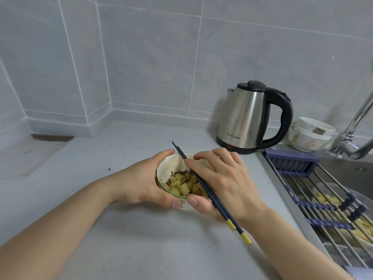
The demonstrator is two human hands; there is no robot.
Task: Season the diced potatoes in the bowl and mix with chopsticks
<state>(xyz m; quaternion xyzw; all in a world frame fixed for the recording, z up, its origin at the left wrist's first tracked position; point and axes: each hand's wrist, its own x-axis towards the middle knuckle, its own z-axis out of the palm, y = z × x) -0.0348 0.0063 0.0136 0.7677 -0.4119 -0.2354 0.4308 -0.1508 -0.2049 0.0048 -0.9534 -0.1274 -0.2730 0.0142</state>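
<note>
The small white ceramic bowl [171, 164] of diced yellow potatoes [184, 186] is cupped by the left hand [141, 184]; the dark blue yellow-tipped chopsticks [210, 196] are pinched by the right hand [222, 178] on the grey tabletop [121, 229].

On the counter [141, 239], near its middle, sits the bowl [170, 168] with the diced potatoes [184, 187] in it. The left hand [145, 180] wraps the bowl's left side, the right hand [222, 178] its right. The chopsticks [210, 196] lie across the bowl's rim under the right hand, ends pointing back and toward the person. Behind and to the right stands a kettle [250, 118], against the wall. Right of that, stacked bowls [308, 136] (tilted, leaning together), then the faucet [351, 136]. A rack [323, 199] spans the sink on the right.
</note>
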